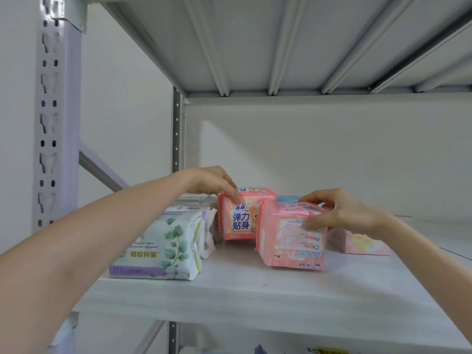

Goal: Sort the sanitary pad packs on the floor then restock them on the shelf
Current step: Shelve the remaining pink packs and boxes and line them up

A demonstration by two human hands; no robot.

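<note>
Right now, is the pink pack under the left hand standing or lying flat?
Standing: the pink pack rests on its bottom edge on the shelf, print facing out, with the left hand holding its top.

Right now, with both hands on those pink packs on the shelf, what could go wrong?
1. The nearer pink pack, gripped by the right hand, sits tilted; let go like that, it may topple forward on the shelf.
2. The left hand pinches the pink pack with blue lettering close beside the leaf-print packs; a sideways shove could knock that row askew.
</note>
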